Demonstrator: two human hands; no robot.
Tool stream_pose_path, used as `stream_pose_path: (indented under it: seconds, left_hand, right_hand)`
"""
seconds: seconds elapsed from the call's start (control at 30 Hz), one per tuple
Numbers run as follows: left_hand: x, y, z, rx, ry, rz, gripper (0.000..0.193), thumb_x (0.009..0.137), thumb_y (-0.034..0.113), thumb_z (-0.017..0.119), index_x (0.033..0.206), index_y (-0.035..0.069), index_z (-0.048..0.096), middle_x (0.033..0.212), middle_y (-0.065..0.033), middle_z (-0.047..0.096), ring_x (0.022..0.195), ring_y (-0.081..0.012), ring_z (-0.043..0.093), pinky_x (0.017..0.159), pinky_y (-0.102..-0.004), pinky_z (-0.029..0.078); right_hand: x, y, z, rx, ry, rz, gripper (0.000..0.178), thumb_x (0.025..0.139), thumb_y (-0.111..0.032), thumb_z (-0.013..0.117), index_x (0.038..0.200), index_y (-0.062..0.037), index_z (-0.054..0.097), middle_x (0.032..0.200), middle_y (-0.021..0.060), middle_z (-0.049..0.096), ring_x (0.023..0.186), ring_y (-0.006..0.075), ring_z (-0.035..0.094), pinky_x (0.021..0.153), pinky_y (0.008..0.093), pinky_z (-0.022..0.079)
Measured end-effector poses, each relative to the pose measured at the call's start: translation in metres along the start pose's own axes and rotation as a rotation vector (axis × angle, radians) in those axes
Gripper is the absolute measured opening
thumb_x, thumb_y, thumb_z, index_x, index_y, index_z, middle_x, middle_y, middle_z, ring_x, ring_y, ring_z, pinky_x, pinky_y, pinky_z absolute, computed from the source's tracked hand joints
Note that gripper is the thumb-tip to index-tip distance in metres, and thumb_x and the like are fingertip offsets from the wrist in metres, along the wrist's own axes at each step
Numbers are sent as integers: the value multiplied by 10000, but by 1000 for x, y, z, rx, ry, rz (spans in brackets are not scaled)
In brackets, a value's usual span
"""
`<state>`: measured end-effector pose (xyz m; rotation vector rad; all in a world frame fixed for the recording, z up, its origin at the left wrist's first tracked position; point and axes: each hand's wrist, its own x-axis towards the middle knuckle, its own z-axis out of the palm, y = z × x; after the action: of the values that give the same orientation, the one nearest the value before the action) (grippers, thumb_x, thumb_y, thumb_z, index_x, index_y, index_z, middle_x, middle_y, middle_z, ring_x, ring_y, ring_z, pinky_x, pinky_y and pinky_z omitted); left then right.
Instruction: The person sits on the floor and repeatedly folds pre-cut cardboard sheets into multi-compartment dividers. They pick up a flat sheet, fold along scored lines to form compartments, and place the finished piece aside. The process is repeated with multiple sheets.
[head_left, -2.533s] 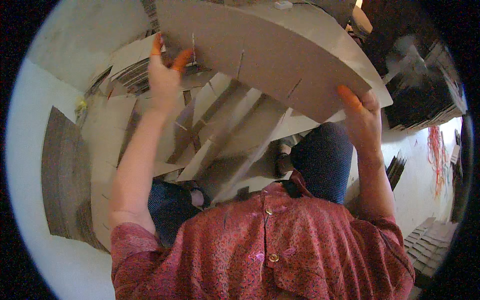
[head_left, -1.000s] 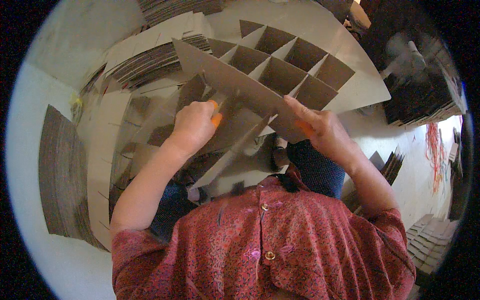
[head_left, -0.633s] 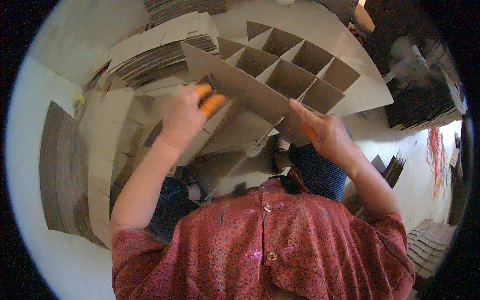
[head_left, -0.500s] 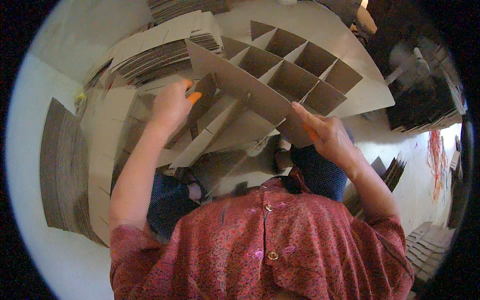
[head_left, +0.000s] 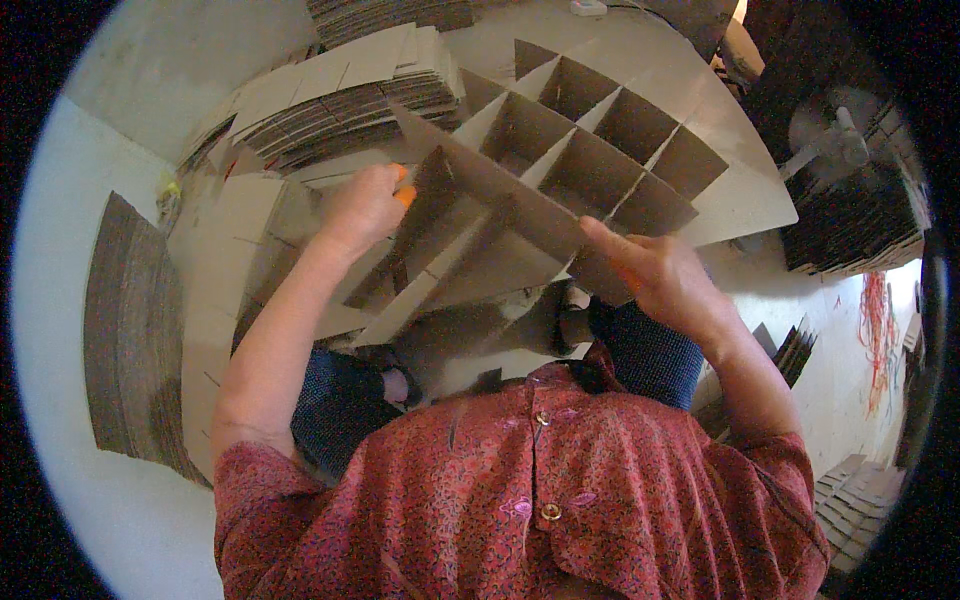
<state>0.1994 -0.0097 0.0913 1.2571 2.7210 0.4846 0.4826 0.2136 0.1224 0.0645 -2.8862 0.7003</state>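
Note:
A brown cardboard divider [head_left: 520, 208], made of strips slotted crosswise into square cells, spans the space between my hands. My left hand [head_left: 368, 212], with orange covers on its fingertips, is closed at the edge of a cross strip at the divider's left end. My right hand [head_left: 660, 275] grips the near right corner; its index finger lies along the top edge and an orange-covered fingertip shows beneath. On the near side, more strips [head_left: 405, 300] slant down toward my knees, partly in shadow. My palms hide the exact grip points.
Flat slotted cardboard strips [head_left: 345, 95] are stacked at the far left. Another tall brown stack [head_left: 130, 340] stands at the left edge. Dark stacked cardboard [head_left: 850, 230] and hanging red strings [head_left: 877, 330] are at the right. My legs and feet are below the divider.
My left hand has shifted slightly right, and the cross strip beside it now sits closer to the divider's long strip. My right hand keeps its hold on the corner.

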Motion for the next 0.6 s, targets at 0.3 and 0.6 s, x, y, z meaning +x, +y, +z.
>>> stream_pose_path:
  seconds: [0.3, 0.6]
  left_hand:
    - [42, -28, -24, 21, 518, 6, 330, 857, 249, 597, 1111, 39, 591, 1040, -181, 619, 942, -315, 592, 809, -381, 469]
    - [120, -49, -51, 212, 384, -29, 247, 850, 179, 574, 1051, 41, 615, 960, -173, 632, 859, -352, 591, 764, -439, 464]
  right_hand:
    - [-2, 45, 14, -141, 194, 90, 505, 790, -30, 497, 1281, -148, 477, 809, 207, 625, 642, 374, 612, 578, 447, 499]
    - [3, 57, 13, -204, 221, 184, 452, 819, -71, 542, 1266, -97, 476, 808, 187, 632, 696, 371, 619, 655, 435, 508]
